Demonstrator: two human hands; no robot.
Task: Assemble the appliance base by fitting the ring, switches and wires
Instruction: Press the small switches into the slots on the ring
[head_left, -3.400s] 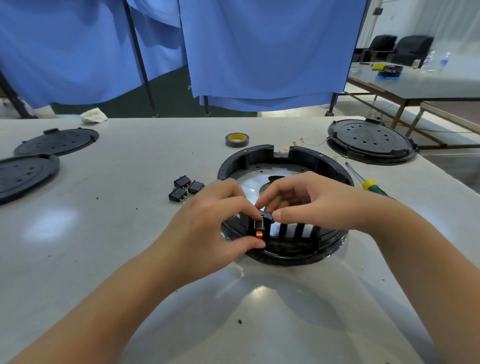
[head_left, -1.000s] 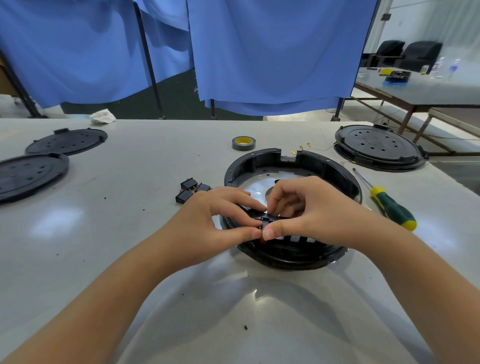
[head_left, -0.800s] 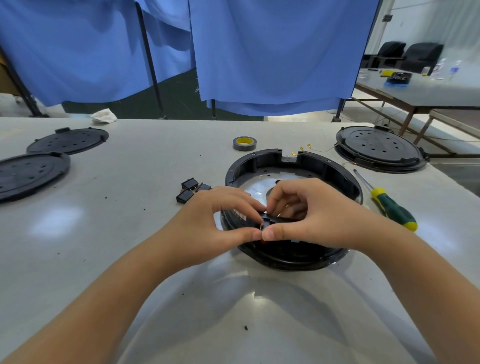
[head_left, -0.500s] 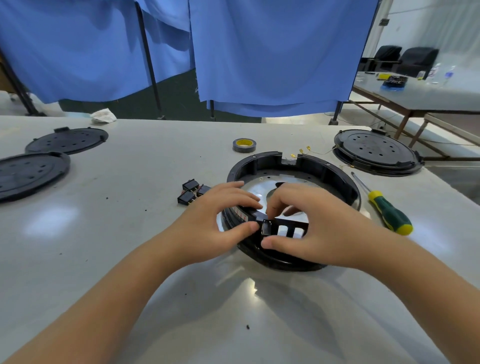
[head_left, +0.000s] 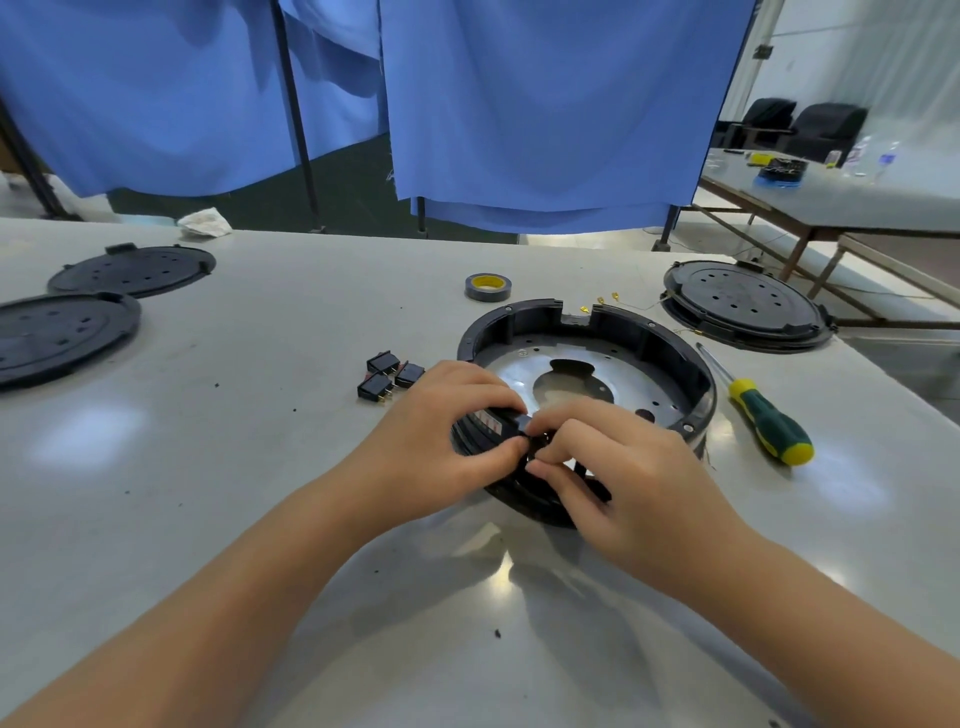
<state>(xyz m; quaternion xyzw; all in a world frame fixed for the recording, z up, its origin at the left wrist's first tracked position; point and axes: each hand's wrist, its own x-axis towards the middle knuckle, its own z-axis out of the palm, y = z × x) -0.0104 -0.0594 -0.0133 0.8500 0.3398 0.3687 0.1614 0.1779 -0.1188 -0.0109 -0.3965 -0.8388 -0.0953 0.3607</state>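
Base (head_left: 587, 364) sits toward the surface's (head_left: 260, 519) right side, ring fitted; the left hand (head_left: 441, 431) and right hand (head_left: 618, 467) pinch a switch (head_left: 519, 423) into its near wall. Three loose switches (head_left: 384, 376) and wires (head_left: 608, 301) remain unfitted, so most work seems left.

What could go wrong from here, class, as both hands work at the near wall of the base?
1. Both hands, left and right, hide the spot on the base where they press, so a crooked switch could go unseen.
2. The spare switches lie loose by the left wrist; a sweep could scatter them.
3. The screwdriver lies close to the right arm and could get knocked or roll.
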